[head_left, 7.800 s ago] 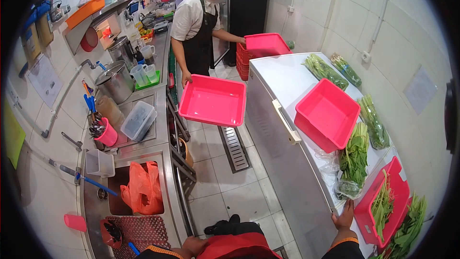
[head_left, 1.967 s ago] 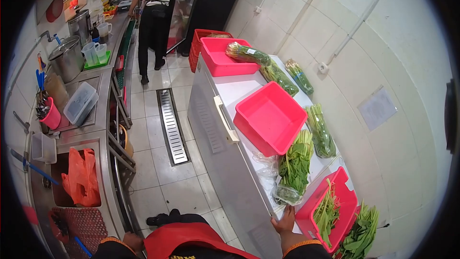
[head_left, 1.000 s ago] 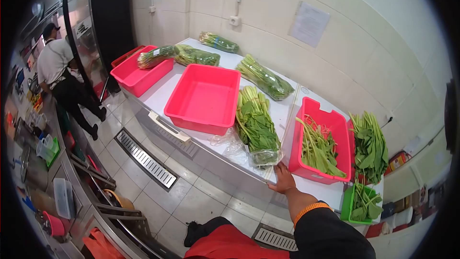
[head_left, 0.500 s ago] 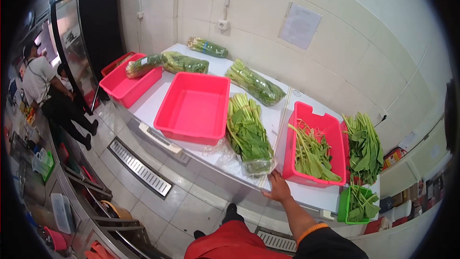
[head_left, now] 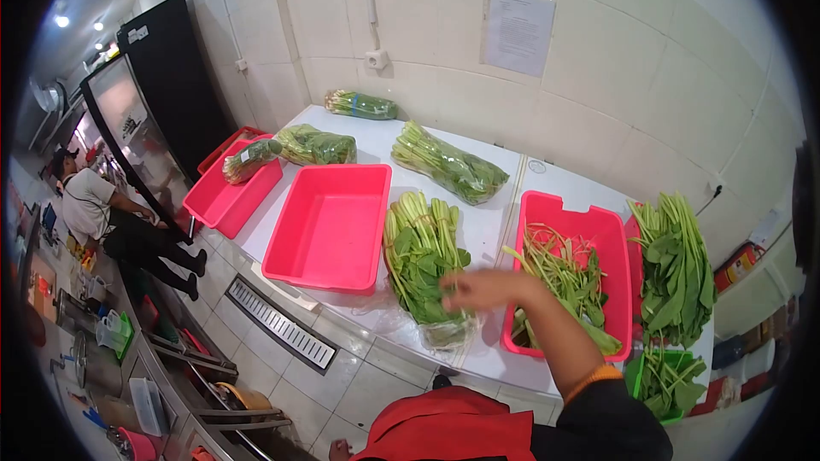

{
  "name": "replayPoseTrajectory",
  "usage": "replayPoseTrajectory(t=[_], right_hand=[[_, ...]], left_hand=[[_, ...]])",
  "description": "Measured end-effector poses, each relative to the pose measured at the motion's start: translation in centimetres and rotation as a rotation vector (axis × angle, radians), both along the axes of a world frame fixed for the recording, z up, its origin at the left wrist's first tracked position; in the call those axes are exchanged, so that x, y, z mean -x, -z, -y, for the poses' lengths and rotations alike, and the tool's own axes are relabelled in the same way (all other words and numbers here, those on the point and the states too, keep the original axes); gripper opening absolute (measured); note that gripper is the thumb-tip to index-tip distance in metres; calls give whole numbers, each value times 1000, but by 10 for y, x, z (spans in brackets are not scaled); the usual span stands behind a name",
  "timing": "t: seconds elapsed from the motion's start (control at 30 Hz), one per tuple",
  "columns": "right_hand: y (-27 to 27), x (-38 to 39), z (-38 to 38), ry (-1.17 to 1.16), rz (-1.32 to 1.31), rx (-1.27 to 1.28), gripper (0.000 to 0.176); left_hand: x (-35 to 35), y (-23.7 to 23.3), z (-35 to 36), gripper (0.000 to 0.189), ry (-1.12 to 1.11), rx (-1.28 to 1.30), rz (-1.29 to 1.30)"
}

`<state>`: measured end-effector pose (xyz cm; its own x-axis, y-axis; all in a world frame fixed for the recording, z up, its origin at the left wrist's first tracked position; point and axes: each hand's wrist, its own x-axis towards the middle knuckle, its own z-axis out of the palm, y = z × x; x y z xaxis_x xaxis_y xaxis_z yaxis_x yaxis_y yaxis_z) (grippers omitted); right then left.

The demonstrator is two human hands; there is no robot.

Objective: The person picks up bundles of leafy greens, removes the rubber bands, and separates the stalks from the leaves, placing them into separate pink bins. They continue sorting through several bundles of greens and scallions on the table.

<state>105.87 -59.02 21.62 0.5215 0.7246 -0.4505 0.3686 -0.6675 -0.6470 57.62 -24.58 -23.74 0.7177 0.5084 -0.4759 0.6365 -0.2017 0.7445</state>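
My right hand [head_left: 485, 290] reaches in from the right, slightly blurred, with its fingers stretched out at the leaves of a bunch of leafy greens [head_left: 423, 248]. Nothing shows in its grasp. Crumpled clear plastic [head_left: 444, 335] lies around the leafy end of that bunch, near the front edge of the white table [head_left: 487, 235]. Only a small part of my left hand [head_left: 340, 451] shows at the bottom edge, low beside the red apron; its fingers are mostly out of sight.
An empty pink tub [head_left: 329, 222] sits left of the greens. On the right, another pink tub [head_left: 617, 290] holds loose stems, beside more greens [head_left: 675, 273] and a green basket [head_left: 634, 373]. Wrapped bunches [head_left: 448, 162] lie behind. A person [head_left: 90, 205] stands far left.
My right hand has left the table's front edge and moved up and left to the leafy greens. Part of my left hand has come into view. The camera view has shifted.
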Motion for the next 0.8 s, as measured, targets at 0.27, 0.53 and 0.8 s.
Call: replayPoseTrajectory(t=[0.27, 0.53, 0.8], right_hand=[[228, -202, -46, 509, 120, -215, 76], [197, -202, -51, 977, -236, -173, 72], [171, -202, -48, 694, -232, -55, 73]], left_hand=[[-51, -17, 78, 39, -169, -12, -41], [32, -40, 131, 40, -316, 87, -365], [60, -30, 151, 44, -314, 204, -536]])
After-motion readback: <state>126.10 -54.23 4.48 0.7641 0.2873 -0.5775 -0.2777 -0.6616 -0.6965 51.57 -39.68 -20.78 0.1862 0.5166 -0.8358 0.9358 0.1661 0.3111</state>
